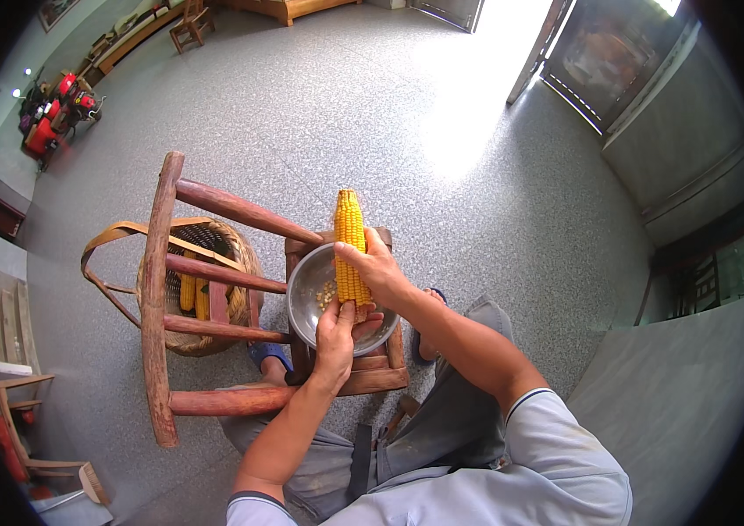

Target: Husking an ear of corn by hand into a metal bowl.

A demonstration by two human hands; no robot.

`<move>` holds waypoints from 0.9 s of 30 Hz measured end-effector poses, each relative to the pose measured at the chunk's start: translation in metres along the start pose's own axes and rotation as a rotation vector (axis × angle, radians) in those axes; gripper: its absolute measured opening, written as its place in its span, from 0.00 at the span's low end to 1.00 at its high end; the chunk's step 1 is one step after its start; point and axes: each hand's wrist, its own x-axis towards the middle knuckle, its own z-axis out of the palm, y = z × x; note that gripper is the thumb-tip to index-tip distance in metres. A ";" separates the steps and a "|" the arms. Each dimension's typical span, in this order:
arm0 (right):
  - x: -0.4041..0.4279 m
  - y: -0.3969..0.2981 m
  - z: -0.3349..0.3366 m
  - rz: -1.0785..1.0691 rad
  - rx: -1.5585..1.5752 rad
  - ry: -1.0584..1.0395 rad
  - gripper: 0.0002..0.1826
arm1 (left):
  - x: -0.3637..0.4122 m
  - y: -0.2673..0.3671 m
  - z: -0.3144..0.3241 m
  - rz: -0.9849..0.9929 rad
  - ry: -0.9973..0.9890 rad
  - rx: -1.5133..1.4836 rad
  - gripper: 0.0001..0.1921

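Note:
An ear of yellow corn [349,246] is held upright in the picture between both hands, over a metal bowl [306,289]. My left hand [337,335] grips its lower end, thumb on the kernels. My right hand [378,266] is wrapped round its middle from the right side, thumb across the front. Loose corn kernels [326,294] lie in the bowl, partly hidden by the hands and the ear. The bowl rests on the seat of a wooden chair [372,380]. Left of it, a woven basket [243,253] holds several ears of corn [201,299].
The chair's reddish wooden back [162,296] extends left, in front of the basket. The basket's strap handle [109,237] sticks out left. Blue shoes [265,355] stand on the speckled floor. A red machine [49,131], a small wooden chair [191,27] and a brush [92,483] lie farther off.

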 end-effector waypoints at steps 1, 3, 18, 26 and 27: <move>0.001 0.001 0.000 -0.008 -0.007 0.003 0.30 | 0.000 -0.001 0.000 0.001 0.004 -0.005 0.17; 0.002 0.004 -0.001 -0.017 -0.015 0.005 0.30 | 0.000 -0.001 0.001 0.002 0.008 -0.010 0.18; 0.004 0.005 -0.002 -0.023 -0.003 -0.007 0.30 | 0.002 -0.005 -0.002 0.039 0.019 0.025 0.19; 0.004 0.001 -0.003 -0.008 0.068 -0.021 0.30 | 0.000 -0.002 -0.003 0.003 0.021 -0.104 0.22; 0.003 0.001 -0.003 -0.008 0.067 -0.022 0.30 | 0.000 -0.002 -0.003 0.003 0.022 -0.105 0.22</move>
